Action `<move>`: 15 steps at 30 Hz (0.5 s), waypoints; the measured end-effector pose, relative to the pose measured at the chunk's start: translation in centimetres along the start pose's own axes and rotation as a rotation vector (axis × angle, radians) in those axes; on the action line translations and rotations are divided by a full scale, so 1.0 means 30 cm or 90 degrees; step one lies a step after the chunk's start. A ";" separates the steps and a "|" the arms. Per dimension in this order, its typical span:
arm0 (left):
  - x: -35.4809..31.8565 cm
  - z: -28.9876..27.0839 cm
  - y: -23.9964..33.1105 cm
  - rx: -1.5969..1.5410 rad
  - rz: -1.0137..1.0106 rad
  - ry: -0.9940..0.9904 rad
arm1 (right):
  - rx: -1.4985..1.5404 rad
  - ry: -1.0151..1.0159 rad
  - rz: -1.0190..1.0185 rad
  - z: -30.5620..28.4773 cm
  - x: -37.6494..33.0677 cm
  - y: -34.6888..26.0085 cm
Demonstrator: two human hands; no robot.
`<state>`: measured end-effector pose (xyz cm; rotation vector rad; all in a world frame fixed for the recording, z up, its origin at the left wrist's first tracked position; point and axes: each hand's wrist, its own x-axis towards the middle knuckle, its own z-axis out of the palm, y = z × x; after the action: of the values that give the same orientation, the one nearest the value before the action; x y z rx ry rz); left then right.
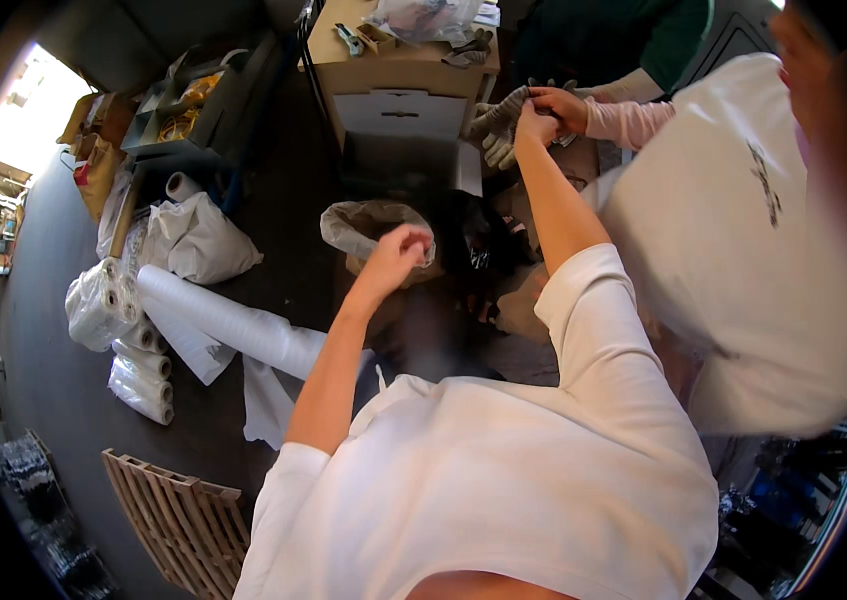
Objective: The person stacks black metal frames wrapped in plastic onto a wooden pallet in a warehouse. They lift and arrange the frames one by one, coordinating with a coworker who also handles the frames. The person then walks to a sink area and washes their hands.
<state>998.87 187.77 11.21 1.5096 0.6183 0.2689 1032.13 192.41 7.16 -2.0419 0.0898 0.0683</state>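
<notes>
My right hand (535, 126) reaches forward, its fingers closed on a grey work glove (503, 112) at the edge of a bundle. A co-worker's bare hand (565, 106) in a pale pink sleeve meets it at the same bundle. Behind them is another person's dark green sleeve (678, 45). My left hand (399, 254) hangs loosely curled, slightly blurred, with nothing visible in it. It is over the near rim of an open bag (343, 222) with a pale lining. Part of the glove bundle is hidden by the hands.
A large stuffed white sack (733, 230) fills the right side. Ahead stands a light wooden cabinet (403, 75) with a box cutter and gloves on top. On the left are a long roll of white wrap (233, 320), smaller wrapped rolls (103, 305), a white bag (198, 240) and a wooden pallet (178, 515).
</notes>
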 end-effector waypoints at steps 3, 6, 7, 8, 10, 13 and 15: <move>0.223 -0.007 0.069 -0.080 0.000 0.054 | 0.102 -0.028 -0.006 0.004 0.064 0.044; 0.401 -0.025 0.121 -0.005 0.123 0.194 | 0.337 -0.133 -0.014 -0.083 -0.149 -0.041; 0.467 -0.033 0.138 0.037 0.190 0.235 | 0.356 -0.182 -0.051 -0.107 -0.182 -0.031; 0.529 -0.056 0.151 0.104 0.233 0.256 | 0.373 -0.235 -0.086 -0.124 -0.216 -0.016; 0.610 -0.106 0.165 0.238 0.310 0.295 | 0.314 -0.337 -0.118 -0.155 -0.342 -0.013; 0.622 -0.198 0.234 0.097 0.055 -0.052 | 0.406 -0.430 -0.183 -0.112 -0.422 0.005; 0.607 -0.273 0.253 -0.138 -0.164 -0.142 | 0.376 -0.442 -0.180 -0.066 -0.460 -0.044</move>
<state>1011.01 204.90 15.20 1.2154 0.5780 -0.0309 1018.53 191.71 10.44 -1.3347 -0.5491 0.5053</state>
